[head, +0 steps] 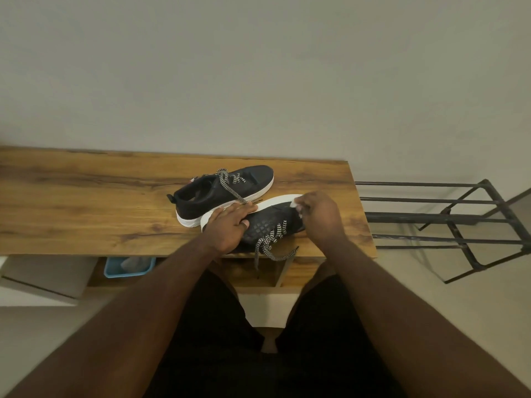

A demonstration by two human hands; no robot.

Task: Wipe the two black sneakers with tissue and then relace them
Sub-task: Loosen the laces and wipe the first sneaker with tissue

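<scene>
Two black sneakers with white soles and black-and-white laces lie on a wooden table (86,196). The far sneaker (218,191) stands upright. The near sneaker (267,225) is tipped on its side, sole facing away, its laces hanging over the table's front edge. My left hand (230,225) grips the near sneaker at its heel end, fingers over the sole, thumb on the upper. My right hand (319,216) holds a small white tissue (296,203) against the toe end, near the sole's edge. Most of the tissue is hidden by my fingers.
A black metal rack (459,222) stands to the right of the table. Under the table's front edge sit a blue plastic basket (129,268) and a pale box (48,280). A plain wall rises behind the table.
</scene>
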